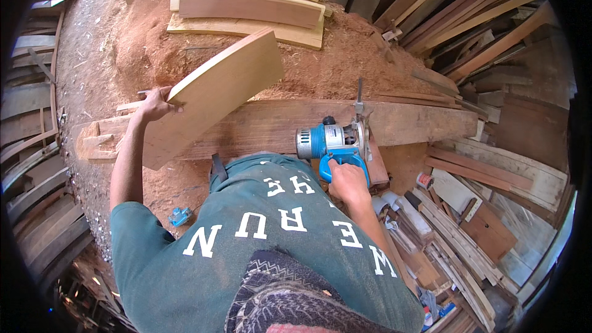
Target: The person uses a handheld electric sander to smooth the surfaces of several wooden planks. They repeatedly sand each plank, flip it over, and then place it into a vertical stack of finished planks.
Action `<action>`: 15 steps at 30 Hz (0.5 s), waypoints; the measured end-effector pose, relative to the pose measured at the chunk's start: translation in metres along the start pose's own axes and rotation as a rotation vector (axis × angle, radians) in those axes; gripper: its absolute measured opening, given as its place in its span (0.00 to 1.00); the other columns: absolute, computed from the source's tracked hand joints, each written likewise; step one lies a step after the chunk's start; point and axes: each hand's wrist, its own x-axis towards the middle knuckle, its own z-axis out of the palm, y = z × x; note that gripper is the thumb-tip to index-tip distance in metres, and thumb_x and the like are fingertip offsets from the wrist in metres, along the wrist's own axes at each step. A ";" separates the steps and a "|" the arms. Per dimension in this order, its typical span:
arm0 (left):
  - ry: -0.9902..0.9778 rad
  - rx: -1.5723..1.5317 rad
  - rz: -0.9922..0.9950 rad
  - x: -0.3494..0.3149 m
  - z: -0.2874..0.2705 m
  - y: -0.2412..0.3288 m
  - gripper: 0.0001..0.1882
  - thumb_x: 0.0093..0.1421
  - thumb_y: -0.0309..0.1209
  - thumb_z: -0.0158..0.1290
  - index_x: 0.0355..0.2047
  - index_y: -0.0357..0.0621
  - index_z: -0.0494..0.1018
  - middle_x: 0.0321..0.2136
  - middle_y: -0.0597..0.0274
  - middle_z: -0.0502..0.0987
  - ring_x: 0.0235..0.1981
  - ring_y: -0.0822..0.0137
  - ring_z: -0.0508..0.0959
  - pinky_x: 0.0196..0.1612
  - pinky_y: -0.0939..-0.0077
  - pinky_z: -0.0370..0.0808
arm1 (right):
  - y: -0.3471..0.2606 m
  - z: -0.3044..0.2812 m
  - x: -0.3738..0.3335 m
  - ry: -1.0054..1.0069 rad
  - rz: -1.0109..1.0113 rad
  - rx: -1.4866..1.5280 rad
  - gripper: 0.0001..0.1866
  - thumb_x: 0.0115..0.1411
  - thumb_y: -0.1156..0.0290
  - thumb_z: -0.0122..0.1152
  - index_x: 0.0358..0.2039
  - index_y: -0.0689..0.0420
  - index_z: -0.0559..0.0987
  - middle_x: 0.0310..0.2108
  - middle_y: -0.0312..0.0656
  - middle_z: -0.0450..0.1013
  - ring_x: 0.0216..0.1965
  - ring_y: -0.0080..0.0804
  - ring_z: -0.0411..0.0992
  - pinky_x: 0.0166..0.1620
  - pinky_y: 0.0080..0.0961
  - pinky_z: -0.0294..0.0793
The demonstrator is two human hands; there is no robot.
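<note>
While the left hand (161,103) is clamping the long edge of a pale wooden board (225,89), the right hand (346,180) is closing around the blue handle of a power tool (333,140) with a silver motor housing. Slanting across a heavy timber beam (425,124), the board is hiding part of the beam's left stretch; whether the two are touching, I cannot tell from here. The tool is lying on its side over the beam, well apart from the board, with a reddish wood block (377,169) sitting just beside its base on the right.

Clutter is crowding the workplace on every side. Beyond the beam, a group of slightly curved boards (246,11) is resting on heaped sawdust (140,55), the nearest of them lying close to the raised end of the held board. Long timbers (459,15) are leaning at the upper right, while offcuts and strips (459,253) are covering the ground at the lower right, near a small round tin (424,180). Curved planks (40,200) are lining the far left, and a small blue object (180,216) is lying on the ground near the worker's left side.
</note>
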 end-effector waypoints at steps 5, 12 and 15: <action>0.141 0.242 0.028 -0.006 0.003 -0.025 0.33 0.52 0.41 0.72 0.54 0.38 0.78 0.45 0.50 0.85 0.48 0.59 0.83 0.53 0.65 0.77 | 0.001 0.011 -0.002 -0.002 -0.013 -0.006 0.09 0.51 0.77 0.60 0.35 0.60 0.77 0.27 0.56 0.81 0.32 0.55 0.82 0.38 0.49 0.80; 0.642 0.431 -0.422 0.032 0.037 -0.007 0.48 0.66 0.73 0.34 0.58 0.42 0.77 0.55 0.40 0.79 0.58 0.40 0.77 0.63 0.38 0.64 | 0.005 0.022 -0.004 -0.052 -0.012 -0.049 0.11 0.50 0.76 0.61 0.36 0.59 0.77 0.28 0.56 0.81 0.34 0.55 0.82 0.39 0.51 0.80; 0.834 0.364 -0.544 0.053 0.043 -0.037 0.50 0.69 0.70 0.22 0.54 0.43 0.81 0.53 0.39 0.81 0.60 0.37 0.76 0.66 0.27 0.52 | 0.009 0.022 -0.005 -0.047 -0.027 -0.067 0.12 0.50 0.76 0.61 0.37 0.59 0.77 0.28 0.56 0.81 0.35 0.56 0.82 0.40 0.51 0.79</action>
